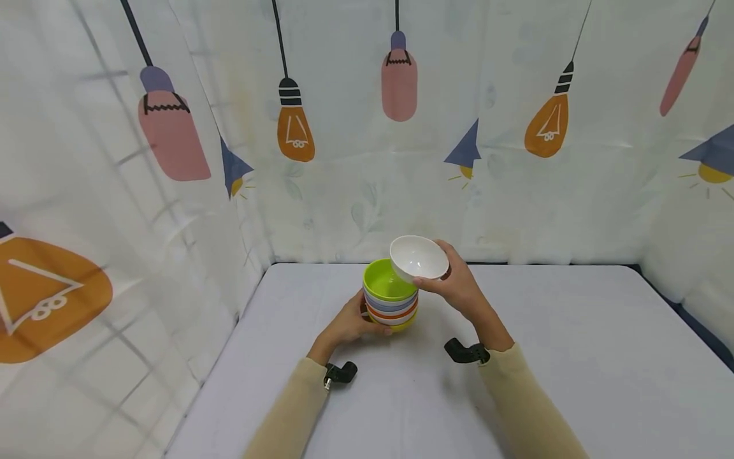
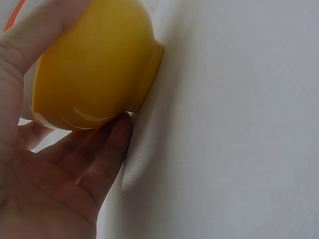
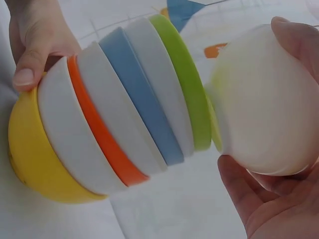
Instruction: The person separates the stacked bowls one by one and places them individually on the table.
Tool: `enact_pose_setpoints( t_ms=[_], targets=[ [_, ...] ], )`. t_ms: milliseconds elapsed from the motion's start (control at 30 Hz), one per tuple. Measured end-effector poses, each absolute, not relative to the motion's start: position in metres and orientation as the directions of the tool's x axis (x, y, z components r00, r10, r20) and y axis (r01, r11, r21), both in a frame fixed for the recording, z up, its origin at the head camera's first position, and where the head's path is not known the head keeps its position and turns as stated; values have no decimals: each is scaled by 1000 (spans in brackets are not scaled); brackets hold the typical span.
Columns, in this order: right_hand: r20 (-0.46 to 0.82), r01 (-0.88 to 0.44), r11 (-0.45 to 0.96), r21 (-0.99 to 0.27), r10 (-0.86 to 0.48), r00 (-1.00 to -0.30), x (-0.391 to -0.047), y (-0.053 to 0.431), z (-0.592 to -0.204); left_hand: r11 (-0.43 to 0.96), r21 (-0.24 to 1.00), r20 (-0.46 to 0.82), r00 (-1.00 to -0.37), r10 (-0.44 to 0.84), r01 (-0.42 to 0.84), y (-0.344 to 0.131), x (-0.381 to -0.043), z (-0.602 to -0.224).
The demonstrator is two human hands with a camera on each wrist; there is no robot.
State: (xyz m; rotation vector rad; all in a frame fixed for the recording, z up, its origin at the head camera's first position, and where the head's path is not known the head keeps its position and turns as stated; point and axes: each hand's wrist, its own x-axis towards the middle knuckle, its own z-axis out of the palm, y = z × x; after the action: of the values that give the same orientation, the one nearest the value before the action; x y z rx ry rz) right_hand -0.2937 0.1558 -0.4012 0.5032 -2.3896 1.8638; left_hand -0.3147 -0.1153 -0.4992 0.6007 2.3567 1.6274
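A stack of nested bowls stands on the table, with a yellow bowl point(image 2: 99, 64) at the bottom, then white, orange, white, blue and white ones. A green bowl point(image 1: 390, 280) tops the stack. My left hand point(image 1: 350, 322) holds the stack low on its left side, thumb and fingers around the yellow bowl and the one above it. In my right hand point(image 1: 455, 284) a white bowl point(image 3: 264, 99) is gripped between thumb and fingers, tilted. It hangs over the right edge of the green bowl, its foot close to that rim in the right wrist view.
The stack is on a table with a white cover point(image 1: 573, 357). A pale curtain point(image 1: 355, 191) printed with lamps hangs behind the table and along its left and right sides. Dark camera mounts point(image 1: 467, 352) are strapped to both wrists.
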Motion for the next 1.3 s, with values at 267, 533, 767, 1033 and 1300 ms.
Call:
enact_pose_setpoints(
  t_ms=[267,533,767,1033,1300],
  targets=[
    [225,-264,264,-928,-170,-959,-297,175,-402,313,929,44,-899,436,197,-115,-316,-501],
    [198,-233,318,-919,-140,-970,-304,196,-407,280,942,48,-897,439,187,-115,-315,-500],
    [172,-197,319,-927,-105,-980,-313,213,-419,281,941,46,-896,442,187,-115,-313,-498],
    [151,-161,336,-928,-56,-987,-320,228,-432,272,946,38,-892,451,178,-116,-312,-497],
    [108,-98,380,-920,5,-994,-327,244,-451,269,946,40,-888,457,181,-117,-312,-496]
  ],
)
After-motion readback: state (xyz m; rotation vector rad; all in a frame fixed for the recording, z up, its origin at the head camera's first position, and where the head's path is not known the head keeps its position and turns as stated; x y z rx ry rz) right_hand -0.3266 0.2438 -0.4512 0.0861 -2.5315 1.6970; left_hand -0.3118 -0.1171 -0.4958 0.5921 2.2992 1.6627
